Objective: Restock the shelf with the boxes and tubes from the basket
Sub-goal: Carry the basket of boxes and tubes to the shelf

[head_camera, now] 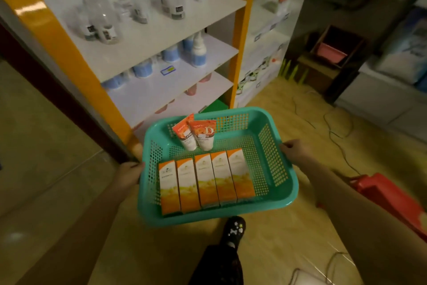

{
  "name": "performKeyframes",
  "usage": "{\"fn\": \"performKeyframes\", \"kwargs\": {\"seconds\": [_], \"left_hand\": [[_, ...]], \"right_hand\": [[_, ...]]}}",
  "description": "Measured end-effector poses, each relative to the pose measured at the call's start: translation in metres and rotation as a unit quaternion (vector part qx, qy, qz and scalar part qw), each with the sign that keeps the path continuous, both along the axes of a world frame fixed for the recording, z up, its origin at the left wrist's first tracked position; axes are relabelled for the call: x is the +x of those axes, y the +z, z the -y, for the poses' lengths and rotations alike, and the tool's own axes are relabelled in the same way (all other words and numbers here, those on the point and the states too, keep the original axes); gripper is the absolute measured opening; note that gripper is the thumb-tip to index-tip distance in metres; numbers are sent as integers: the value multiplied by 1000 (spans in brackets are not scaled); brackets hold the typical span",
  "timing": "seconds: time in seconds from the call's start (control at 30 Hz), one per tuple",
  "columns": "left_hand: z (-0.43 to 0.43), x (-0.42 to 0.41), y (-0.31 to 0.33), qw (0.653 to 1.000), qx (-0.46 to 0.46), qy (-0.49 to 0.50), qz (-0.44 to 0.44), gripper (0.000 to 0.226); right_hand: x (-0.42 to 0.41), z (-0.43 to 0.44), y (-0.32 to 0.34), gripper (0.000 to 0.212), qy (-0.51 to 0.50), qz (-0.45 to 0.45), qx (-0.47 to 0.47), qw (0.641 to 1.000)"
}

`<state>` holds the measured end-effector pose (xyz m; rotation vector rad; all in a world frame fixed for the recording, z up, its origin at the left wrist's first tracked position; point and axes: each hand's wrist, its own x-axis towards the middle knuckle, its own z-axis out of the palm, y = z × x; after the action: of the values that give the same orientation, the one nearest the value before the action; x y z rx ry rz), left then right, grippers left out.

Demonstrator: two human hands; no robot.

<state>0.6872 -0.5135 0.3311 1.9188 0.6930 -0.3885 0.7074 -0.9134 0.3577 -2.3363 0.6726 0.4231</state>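
Observation:
I hold a teal plastic basket (279, 183) in the air in front of a white shelf unit (161, 37) with orange posts. My left hand (128, 175) grips the basket's left rim and my right hand (294, 149) grips its right rim. Several orange-and-white boxes (204, 180) lie side by side along the basket's near wall. Two orange-and-white tubes (196, 133) lean against its far wall.
The shelf boards carry clear bottles (101, 23), blue-labelled bottles (171, 53) and red-capped items lower down. A second shelf unit (265, 53) stands to the right. On the floor are cables (335, 127), a red object (388, 197) at right and my shoe (234, 229) below the basket.

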Motion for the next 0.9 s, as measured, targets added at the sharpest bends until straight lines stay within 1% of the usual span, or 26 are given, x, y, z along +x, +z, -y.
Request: {"fn": "performKeyframes", "kwargs": {"seconds": [0.13,0.2,0.23,0.37,0.47,0.53,0.57,0.63,0.7,0.77,0.83,0.9], "left_hand": [[57,53,-1,1000,-1,-13,12,30],[85,77,3,1000,-2,-11,8,22],[99,89,3,1000,-5,-9,4,23],[155,133,11,998,-16,-15,-54,27],[198,165,14,998,-31,33,-45,31],[230,182,16,997,-45,51,-37,26],[248,190,17,995,-70,66,-38,22],[280,206,11,989,-105,95,-29,23],[311,222,7,987,-110,111,-22,20],[340,238,6,989,-94,117,-18,17],[369,252,7,992,-53,113,-20,14],[394,270,5,995,-22,99,-20,20]], "right_hand": [[47,54,3,34,-13,-3,-1,1000],[70,81,8,35,-17,-6,-1,1000],[83,95,10,35,-17,-4,-1,1000],[135,151,18,35,-1,-2,-12,1000],[173,194,21,36,12,0,-22,1000],[200,224,21,35,19,-2,-17,1000],[213,239,20,35,27,-4,-18,999],[241,271,15,35,53,-5,-26,998],[269,301,15,33,79,-7,-31,996],[297,331,14,31,103,-4,-32,994],[325,357,15,40,125,6,-42,991],[352,380,17,42,138,9,-49,989]]}}
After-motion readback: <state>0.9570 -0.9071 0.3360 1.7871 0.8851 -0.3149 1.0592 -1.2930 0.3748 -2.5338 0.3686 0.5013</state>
